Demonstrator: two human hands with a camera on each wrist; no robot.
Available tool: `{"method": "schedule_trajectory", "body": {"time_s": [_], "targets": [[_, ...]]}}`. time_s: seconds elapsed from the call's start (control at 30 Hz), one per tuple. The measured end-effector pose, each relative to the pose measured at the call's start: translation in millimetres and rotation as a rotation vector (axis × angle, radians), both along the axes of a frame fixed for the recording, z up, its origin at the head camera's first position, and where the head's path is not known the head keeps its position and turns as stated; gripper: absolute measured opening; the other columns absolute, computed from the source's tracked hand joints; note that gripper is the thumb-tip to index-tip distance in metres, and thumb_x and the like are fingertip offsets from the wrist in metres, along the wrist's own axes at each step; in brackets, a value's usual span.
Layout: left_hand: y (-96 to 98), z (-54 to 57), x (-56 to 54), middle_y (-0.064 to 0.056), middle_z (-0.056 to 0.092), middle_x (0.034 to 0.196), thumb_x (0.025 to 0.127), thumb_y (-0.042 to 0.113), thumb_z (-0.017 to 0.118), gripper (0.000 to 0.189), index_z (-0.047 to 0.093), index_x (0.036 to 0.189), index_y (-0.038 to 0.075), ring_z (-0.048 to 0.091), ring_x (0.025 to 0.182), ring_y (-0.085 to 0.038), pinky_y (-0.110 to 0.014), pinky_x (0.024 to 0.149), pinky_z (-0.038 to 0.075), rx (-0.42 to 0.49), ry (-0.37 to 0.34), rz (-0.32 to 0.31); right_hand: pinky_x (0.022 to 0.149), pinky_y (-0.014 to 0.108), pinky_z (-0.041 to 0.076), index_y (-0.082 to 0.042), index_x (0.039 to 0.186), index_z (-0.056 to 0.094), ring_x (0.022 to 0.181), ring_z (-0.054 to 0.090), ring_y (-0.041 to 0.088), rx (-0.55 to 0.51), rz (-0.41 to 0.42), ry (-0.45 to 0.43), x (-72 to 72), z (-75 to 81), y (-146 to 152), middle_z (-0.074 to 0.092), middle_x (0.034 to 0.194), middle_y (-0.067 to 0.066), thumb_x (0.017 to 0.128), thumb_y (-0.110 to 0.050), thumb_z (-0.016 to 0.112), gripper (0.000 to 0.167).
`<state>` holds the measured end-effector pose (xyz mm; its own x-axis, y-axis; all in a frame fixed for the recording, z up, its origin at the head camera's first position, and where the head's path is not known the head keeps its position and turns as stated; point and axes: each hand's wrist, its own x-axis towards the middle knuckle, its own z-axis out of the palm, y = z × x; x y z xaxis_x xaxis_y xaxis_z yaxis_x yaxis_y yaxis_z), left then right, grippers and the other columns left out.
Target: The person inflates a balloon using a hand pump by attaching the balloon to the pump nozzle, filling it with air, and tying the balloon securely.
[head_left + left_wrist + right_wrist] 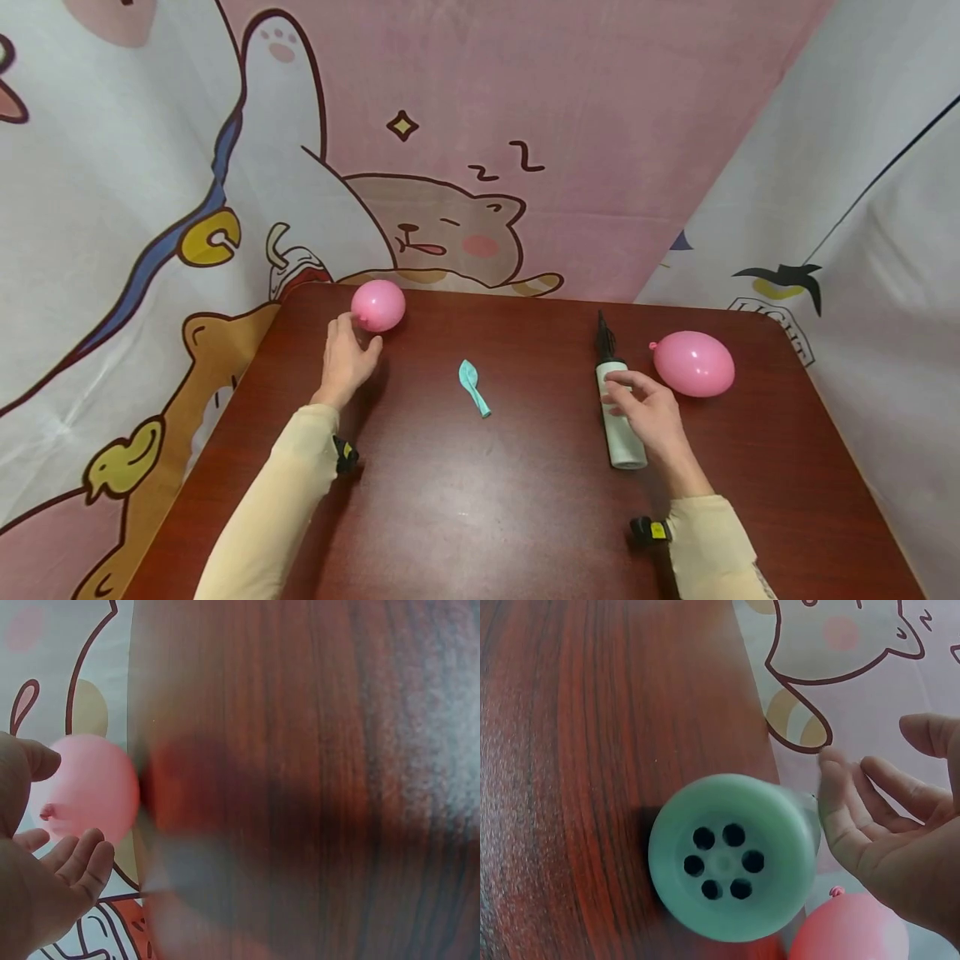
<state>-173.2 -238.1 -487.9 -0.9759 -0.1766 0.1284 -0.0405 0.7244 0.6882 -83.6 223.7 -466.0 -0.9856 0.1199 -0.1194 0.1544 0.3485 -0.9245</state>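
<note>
At the far left of the table, a small round pink balloon [378, 305], tied at its neck, stands by the back edge. My left hand [347, 357] is right beside it, thumb and fingers spread apart around its near side in the left wrist view. A pale green hand pump [621, 429] with a black nozzle lies on the right, its holed end [724, 862] facing the right wrist camera. Over the pump hovers my right hand [654, 414], fingers loosely bent with nothing between them. Between the hands lies a flat, uninflated teal balloon [469, 385].
A larger tied pink balloon [693, 364] rests right of the pump. The dark red wooden table [450, 508] meets a cartoon-printed cloth [600, 125] at its back edge. Each wrist wears a black camera on a strap.
</note>
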Motion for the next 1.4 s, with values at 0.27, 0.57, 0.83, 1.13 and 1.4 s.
{"method": "schedule_trajectory", "body": {"time_s": [0.27,0.57,0.83,1.13,1.4], "targets": [[7.6,1.2,7.5,-0.025,0.049,0.121,0.093,0.016,0.069,0.051,0.047,0.134,-0.004,0.057,0.098,-0.037,-0.05,0.088,0.049,-0.004,0.079,0.013,0.059,0.023,0.049,-0.002,0.119,0.072,0.069,0.066,0.015,0.122,-0.097,0.029,-1.8,-0.7,3,0.075,0.089,0.015,0.099,-0.017,0.069,0.026],[42.1,5.3,22.6,-0.022,0.058,0.108,0.092,0.013,0.068,0.041,0.053,0.126,-0.004,0.059,0.09,-0.035,-0.049,0.082,0.051,-0.032,0.12,-0.09,0.057,0.02,0.044,0.001,0.119,0.071,0.071,0.059,0.014,0.253,-0.118,0.082,-3.1,-7.7,7,0.067,0.096,0.019,0.094,-0.012,0.073,0.028],[93.8,4.5,35.0,-0.005,0.06,0.079,0.096,0.025,0.069,0.018,0.062,0.092,0.009,0.056,0.07,-0.021,-0.035,0.061,0.048,-0.161,-0.085,-0.298,0.073,0.033,0.05,0.01,0.127,0.061,0.095,0.063,0.039,0.428,-0.044,0.079,-7.3,-13.6,9,0.061,0.116,0.029,0.092,-0.014,0.075,0.044],[147.7,-6.8,44.8,0.004,0.041,0.053,0.097,0.053,0.064,0.056,0.052,0.056,0.016,0.047,0.054,-0.015,-0.033,0.049,0.038,-0.327,-0.31,-0.35,0.092,0.057,0.052,0.013,0.137,0.049,0.108,0.062,0.046,0.455,0.009,-0.04,-11.3,-20.8,6,0.059,0.126,0.035,0.094,-0.025,0.073,0.062],[164.7,-12.0,43.1,0.0,0.049,0.059,0.094,0.041,0.067,0.051,0.046,0.054,0.017,0.051,0.058,-0.017,-0.037,0.055,0.046,-0.386,-0.379,-0.319,0.087,0.057,0.05,0.011,0.14,0.047,0.106,0.06,0.045,0.514,0.021,-0.069,-16.7,-26.6,-2,0.06,0.125,0.032,0.091,-0.032,0.074,0.07]]}}
